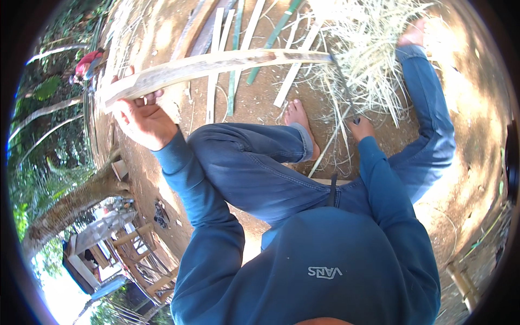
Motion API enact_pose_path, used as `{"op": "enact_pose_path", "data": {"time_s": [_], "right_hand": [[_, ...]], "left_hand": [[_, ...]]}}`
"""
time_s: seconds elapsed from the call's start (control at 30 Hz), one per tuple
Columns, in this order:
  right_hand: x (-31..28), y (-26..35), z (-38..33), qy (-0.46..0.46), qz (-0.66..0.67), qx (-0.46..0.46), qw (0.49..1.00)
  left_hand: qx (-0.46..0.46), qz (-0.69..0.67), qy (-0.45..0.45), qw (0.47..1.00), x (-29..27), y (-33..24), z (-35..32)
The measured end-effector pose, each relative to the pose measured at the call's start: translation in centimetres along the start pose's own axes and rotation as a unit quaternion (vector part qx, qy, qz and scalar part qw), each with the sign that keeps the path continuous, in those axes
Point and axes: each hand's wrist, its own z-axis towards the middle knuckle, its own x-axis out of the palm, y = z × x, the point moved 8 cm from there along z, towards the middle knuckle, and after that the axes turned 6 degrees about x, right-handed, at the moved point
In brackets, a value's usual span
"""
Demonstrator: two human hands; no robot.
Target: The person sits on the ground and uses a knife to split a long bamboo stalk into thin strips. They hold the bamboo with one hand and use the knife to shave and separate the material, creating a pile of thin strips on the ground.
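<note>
My left hand [145, 120] is closed around the near-left end of a long pale wooden slat [216, 64], palm turned up, fingertips showing at its edges. The slat stretches across in front of me to the right and narrows toward its far end, which has darker patches. In my right hand [362, 130], low between my legs, is the handle of a long, thin, dark-bladed knife [343, 84]. Its blade points away from me, and the upper part meets or overlaps the slat's right end; I cannot tell whether they touch.
A heap of pale shavings [368, 59] lies at the far right, by my bare foot [413, 33]. Green and pale bamboo strips [236, 59] are spread on the dirt ahead. To the left are a tree trunk [76, 203], a wooden structure [138, 252] and another person [86, 65] in red.
</note>
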Motion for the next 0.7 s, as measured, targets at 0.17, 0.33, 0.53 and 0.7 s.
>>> {"op": "enact_pose_path", "data": {"time_s": [0.17, 0.33, 0.53, 0.7], "right_hand": [[1.6, -2.8, 1.9, 0.019, 0.039, 0.035, 0.998], [0.5, -1.6, 0.9, 0.006, -0.031, 0.026, 0.999], [0.9, -1.8, 1.0, 0.004, -0.017, 0.005, 1.000], [1.0, -2.0, 1.1, 0.010, -0.033, 0.008, 0.999]], "left_hand": [[0.038, 0.003, -0.018, 0.999, -0.6, 0.1, 0.5], [-0.041, -0.187, -0.029, 0.981, -1.7, 1.7, 0.0], [-0.069, -0.306, -0.018, 0.950, -2.1, 2.7, 0.2], [-0.066, -0.315, -0.013, 0.947, -0.1, 1.3, -0.2]]}}
